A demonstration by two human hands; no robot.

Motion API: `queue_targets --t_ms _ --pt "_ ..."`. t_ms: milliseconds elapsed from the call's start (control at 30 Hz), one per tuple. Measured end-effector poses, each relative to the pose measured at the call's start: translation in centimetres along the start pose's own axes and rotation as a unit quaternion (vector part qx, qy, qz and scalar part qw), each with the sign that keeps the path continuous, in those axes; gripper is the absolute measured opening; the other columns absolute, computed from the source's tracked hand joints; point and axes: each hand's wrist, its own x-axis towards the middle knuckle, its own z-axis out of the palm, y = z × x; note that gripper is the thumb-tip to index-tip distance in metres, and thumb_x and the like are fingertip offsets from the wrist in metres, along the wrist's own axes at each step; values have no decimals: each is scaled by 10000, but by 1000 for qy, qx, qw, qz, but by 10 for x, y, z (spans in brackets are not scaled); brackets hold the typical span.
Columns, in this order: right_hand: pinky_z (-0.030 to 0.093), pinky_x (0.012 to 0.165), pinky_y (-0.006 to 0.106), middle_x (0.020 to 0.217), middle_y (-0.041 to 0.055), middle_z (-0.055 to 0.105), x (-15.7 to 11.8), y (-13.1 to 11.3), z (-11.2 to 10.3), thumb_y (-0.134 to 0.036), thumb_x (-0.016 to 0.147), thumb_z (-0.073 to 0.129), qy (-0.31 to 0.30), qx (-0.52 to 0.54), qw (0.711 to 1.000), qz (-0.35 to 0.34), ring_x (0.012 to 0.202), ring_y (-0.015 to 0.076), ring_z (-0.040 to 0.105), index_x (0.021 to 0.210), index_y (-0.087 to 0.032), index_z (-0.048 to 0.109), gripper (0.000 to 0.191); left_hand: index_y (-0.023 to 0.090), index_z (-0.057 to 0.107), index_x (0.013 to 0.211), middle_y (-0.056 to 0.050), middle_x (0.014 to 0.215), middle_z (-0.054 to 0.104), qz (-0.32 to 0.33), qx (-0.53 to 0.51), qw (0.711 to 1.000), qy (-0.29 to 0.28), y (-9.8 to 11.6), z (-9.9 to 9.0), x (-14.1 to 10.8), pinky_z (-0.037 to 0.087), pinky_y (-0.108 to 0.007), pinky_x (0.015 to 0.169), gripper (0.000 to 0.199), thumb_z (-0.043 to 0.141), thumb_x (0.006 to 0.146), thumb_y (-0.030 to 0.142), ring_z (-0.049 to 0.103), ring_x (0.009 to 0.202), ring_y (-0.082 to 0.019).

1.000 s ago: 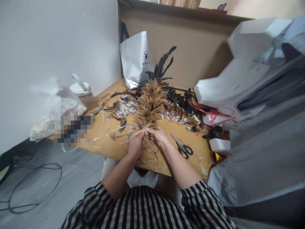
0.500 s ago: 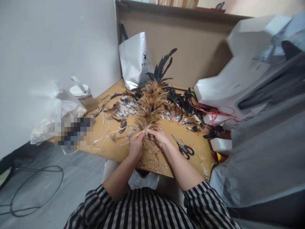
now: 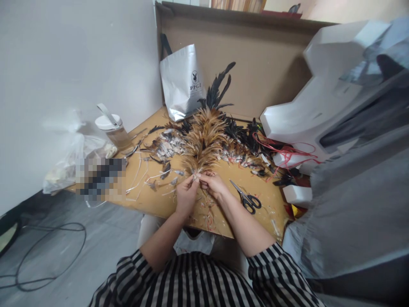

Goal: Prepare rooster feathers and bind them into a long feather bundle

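Note:
A long bundle of feathers, golden brown with black plumes at its far end, lies along the middle of the table and points away from me. My left hand pinches its near end between thumb and fingers. Close against it, my right hand also has its fingertips closed on that same end. The exact spot between the fingertips is too small to make out. Black-handled scissors lie to the right of my right hand, blades spread slightly.
Loose feathers are heaped left and right of the bundle. Behind stand a silver bag and a cardboard panel. A lidded bottle and a plastic bag are at left; red string and white foam at right.
My left hand has shifted very slightly to the right and its thumb has moved at the bundle's near end. The black plumes have tilted a little to the left.

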Motion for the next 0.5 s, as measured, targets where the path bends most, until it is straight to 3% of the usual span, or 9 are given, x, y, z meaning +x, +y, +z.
queue_targets --t_ms 167,500 --pt "131 396 193 424 -89 358 -4 -3 1 -297 515 786 -31 8 999 -7 382 16 252 543 -147 462 358 137 666 974 -64 990 678 21 49 999 -4 0 -4 -1 442 -338 877 304 537 791 342 608 924 -194" --pt "172 419 197 516 -48 448 -5 -3 1 -337 526 770 -8 -25 999 -26 438 35 329 602 -140 528 320 140 655 1012 -72 1018 673 63 107 992 -5 -4 -8 0 433 -359 904 318 495 815 333 599 959 -206"
